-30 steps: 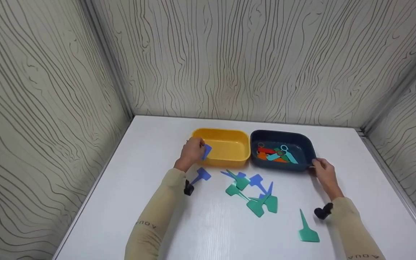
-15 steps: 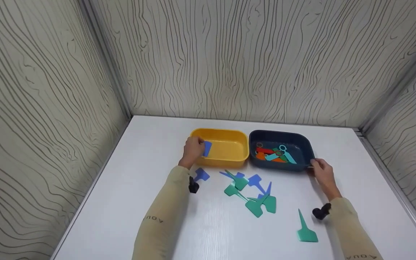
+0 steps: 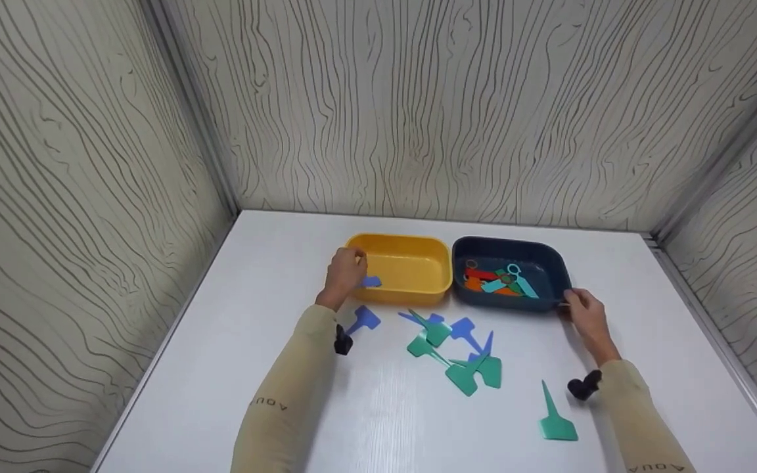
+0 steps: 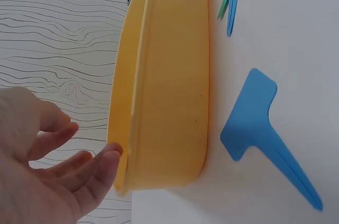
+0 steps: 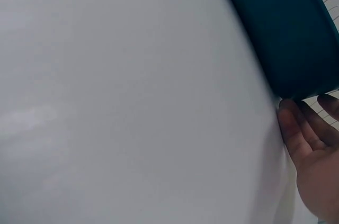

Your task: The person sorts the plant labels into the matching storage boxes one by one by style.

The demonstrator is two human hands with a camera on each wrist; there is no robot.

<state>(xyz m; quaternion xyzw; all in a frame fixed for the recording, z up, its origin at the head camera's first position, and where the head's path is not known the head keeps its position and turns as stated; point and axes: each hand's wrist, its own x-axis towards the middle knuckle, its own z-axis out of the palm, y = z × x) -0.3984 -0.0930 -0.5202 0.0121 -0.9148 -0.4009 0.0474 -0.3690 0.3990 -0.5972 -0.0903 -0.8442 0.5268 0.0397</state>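
Note:
My left hand [image 3: 347, 270] is over the near-left rim of the yellow tray [image 3: 418, 297], its fingers loosely bent with nothing between them in the left wrist view. Just beside it, a blue T-shaped plant label [image 3: 370, 282] lies inside the tray, partly hidden by the hand. Another blue plant label [image 4: 254, 123] lies on the table in front of the tray. At the dark blue tray [image 3: 503, 303], my right hand [image 3: 590, 320] touches the near-right corner with its fingertips. The right wrist view shows those fingers [image 5: 291, 123] extended against the tray's end wall.
Several green plant labels [image 3: 462, 379] and blue plant labels [image 3: 465, 330] overlap in front of the trays. A single green plant label [image 3: 557, 427] lies near the right forearm. Red, orange and turquoise ring-ended tags [image 3: 498, 285] fill part of the dark tray. Patterned walls enclose the table.
My left hand has let go of the blue plant label, which now lies in the yellow tray, and has drawn slightly back left. My right hand stays at the dark tray's corner.

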